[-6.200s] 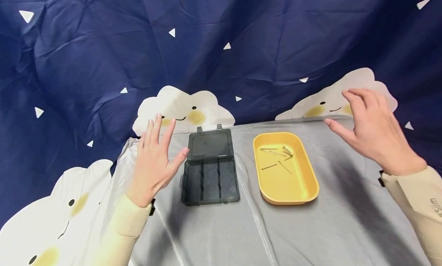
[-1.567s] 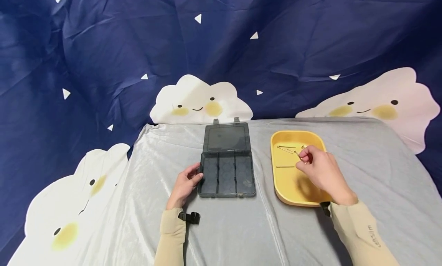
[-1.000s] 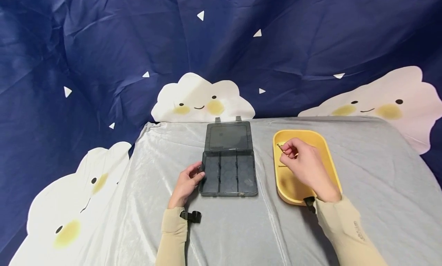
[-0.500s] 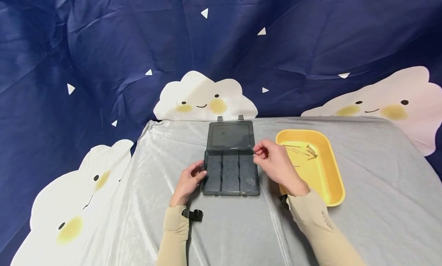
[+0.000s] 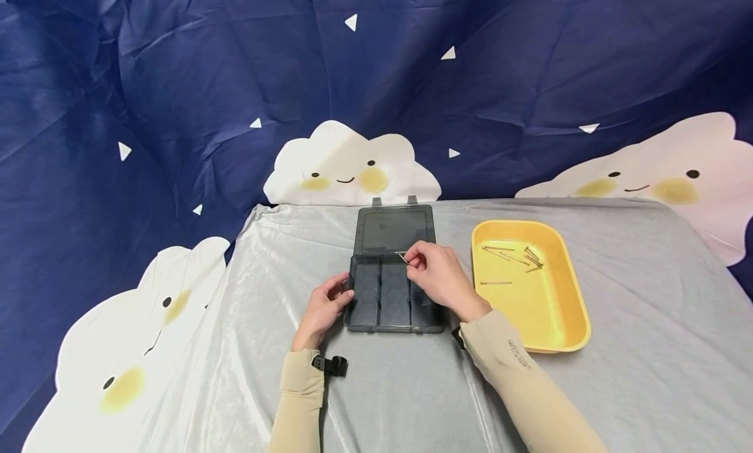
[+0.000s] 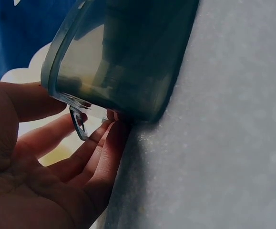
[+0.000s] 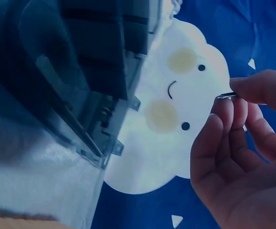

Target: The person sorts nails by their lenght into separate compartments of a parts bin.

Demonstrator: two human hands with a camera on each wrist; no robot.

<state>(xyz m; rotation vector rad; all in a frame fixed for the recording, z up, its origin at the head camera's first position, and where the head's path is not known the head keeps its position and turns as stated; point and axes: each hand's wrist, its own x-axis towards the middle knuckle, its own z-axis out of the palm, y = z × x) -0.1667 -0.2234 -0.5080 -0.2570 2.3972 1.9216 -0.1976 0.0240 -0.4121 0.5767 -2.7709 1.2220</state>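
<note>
A dark see-through compartment box [image 5: 393, 306] lies with its lid [image 5: 395, 229] folded back; two dividers split it into three long compartments. My left hand [image 5: 321, 309] holds its left side; in the left wrist view the thumb lies at the rim and the fingers against the wall around a small latch [image 6: 78, 123]. Over the back of the box, near the hinge, my right hand [image 5: 440, 276] pinches a nail [image 5: 402, 257] between thumb and fingertips. The nail's tip [image 7: 226, 95] pokes out in the right wrist view; the rest is hidden by the fingers.
To the right stands a yellow tray [image 5: 532, 312] holding several loose nails [image 5: 532, 258], with a single nail [image 5: 496, 283] lying apart. A grey cloth [image 5: 406, 387] covers the table. Behind it hangs a dark blue curtain [image 5: 235, 61] with cloud faces.
My right hand reached into the yellow tray, took a nail and carried it left over the box. My left hand, raised at first, came down to the box's left side and stays there.
</note>
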